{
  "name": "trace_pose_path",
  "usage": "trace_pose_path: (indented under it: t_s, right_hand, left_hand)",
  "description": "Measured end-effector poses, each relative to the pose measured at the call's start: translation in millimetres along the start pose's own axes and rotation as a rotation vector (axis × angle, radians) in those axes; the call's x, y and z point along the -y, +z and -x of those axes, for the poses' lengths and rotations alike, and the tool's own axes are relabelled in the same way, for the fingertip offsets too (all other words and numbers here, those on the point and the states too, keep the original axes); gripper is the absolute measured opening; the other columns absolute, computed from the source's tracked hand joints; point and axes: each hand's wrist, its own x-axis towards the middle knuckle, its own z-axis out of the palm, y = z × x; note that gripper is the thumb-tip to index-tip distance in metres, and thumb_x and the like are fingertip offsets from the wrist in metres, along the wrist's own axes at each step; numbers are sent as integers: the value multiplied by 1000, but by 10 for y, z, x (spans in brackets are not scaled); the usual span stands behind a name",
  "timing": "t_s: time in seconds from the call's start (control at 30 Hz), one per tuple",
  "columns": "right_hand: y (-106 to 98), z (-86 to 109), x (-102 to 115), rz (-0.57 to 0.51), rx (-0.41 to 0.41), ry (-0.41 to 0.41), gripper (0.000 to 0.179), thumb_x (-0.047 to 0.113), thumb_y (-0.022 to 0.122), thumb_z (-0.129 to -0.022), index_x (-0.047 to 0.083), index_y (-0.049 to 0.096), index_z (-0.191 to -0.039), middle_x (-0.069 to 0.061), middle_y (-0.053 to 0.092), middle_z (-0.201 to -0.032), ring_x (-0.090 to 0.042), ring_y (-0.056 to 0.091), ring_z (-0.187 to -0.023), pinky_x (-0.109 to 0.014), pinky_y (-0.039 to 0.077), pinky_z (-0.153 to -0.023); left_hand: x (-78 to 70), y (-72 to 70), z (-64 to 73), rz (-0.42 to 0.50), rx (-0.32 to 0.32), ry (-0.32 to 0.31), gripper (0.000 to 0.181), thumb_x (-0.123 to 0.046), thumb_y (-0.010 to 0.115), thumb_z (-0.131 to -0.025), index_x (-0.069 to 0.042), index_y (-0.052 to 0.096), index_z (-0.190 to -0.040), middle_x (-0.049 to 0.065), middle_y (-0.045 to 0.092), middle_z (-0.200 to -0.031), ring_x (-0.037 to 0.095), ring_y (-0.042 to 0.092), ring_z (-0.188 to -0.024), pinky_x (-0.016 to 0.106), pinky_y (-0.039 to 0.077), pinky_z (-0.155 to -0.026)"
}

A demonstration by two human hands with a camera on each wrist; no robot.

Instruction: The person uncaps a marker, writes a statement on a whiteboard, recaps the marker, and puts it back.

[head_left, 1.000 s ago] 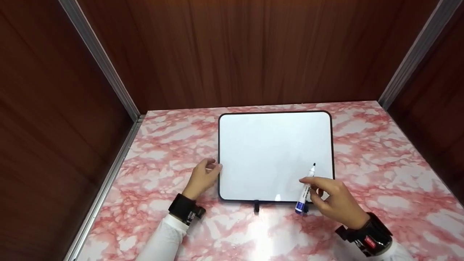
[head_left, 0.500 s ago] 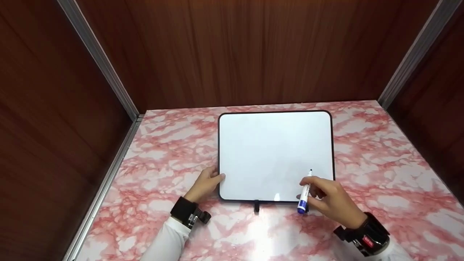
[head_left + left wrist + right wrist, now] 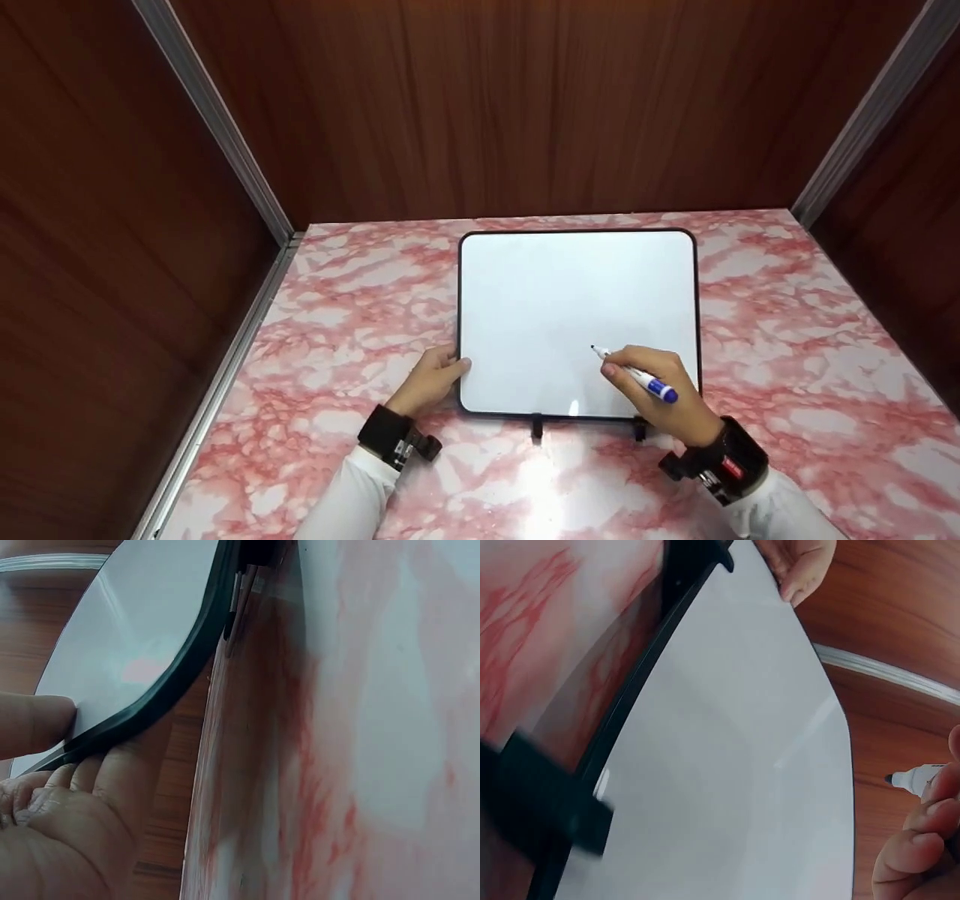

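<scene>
A blank whiteboard [image 3: 555, 300] with a black frame stands on the marbled table, held up by small black feet [image 3: 537, 427] at its lower edge. My left hand [image 3: 431, 379] grips its left edge, the thumb on the white face and the fingers behind the frame, as the left wrist view shows with the hand [image 3: 67, 802]. In my right hand [image 3: 664, 390] is an uncapped whiteboard marker [image 3: 637, 377], white with a blue end, pinched like a pen. Its dark tip points up and left before the board's lower right part; whether it touches, I cannot tell.
The red and white marbled table [image 3: 337, 322] spreads around the board. Dark brown wood-look panels [image 3: 480, 112] enclose the back and both sides, with metal strips [image 3: 217, 127] at the corners. A black camera band [image 3: 727, 461] sits on the right wrist.
My left hand has slid slightly lower and taken hold of the board's edge. The marker has turned from nearly upright to a writing slant, its tip moving left. The view has shifted slightly.
</scene>
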Motion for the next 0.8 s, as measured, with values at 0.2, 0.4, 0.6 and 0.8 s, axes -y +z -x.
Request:
trace_pose_path:
  t_s: [0.2,0.4,0.6,0.8]
  right_hand:
    - [185,-40,-261,-187,9,264,22,-12,59,-90,0,63,-108,-12,62,-68,-20,54,-53,-22,45,-49]
    - [432,-192,-380,-335,31,343,23,-13,60,-85,-6,57,-107,-24,66,-81,-31,65,-67,-32,55,-61]
    - [651,-432,-268,-289,32,264,24,-20,58,-78,-8,62,-98,-20,67,-82,-26,64,-68,-26,53,-60]
    - [797,-612,-216,-243,-7,290,19,-18,63,-77,-9,64,-93,-17,68,-78,-18,62,-63,-22,49,-54]
  left_hand:
    - [3,-16,5,10,1,-12,27,-1,44,-100,15,54,-120,23,67,-102,27,67,-89,40,55,-79]
    - [7,-46,32,-17,5,18,26,0,44,-100,15,55,-119,17,67,-96,22,66,-88,38,55,-77]
    - [5,-49,42,10,11,17,27,3,42,-99,15,52,-121,22,66,-100,26,67,-89,41,55,-79]
    - [3,-48,37,-7,-1,9,25,2,43,-99,13,54,-119,17,67,-92,23,67,-85,40,56,-77]
